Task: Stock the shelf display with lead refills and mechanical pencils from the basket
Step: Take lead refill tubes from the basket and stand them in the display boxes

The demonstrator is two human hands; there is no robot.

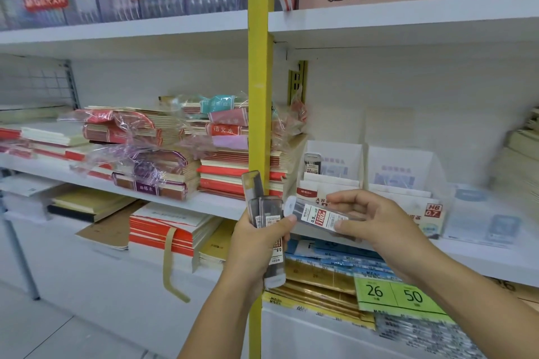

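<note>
Ignored the stacked notebooks (151, 160) far left. Gripped a bundle of refill cases (268, 210), wrapped tight in the left hand (259, 245), right before the yellow post (259, 96). Pinched a single case (318, 217) crosswise in the right hand (376, 221), fingers (344, 198) clamped on its far end. Looked mid-stocking. Next, probably: needed turning upright and slotting into the white display box (335, 154) on the shelf (481, 253), beside the lone case (312, 161) there.

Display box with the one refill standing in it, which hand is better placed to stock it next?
Right. The right hand pinches a single refill case in front of the display box; the left hand grips a bundle farther left.
</note>
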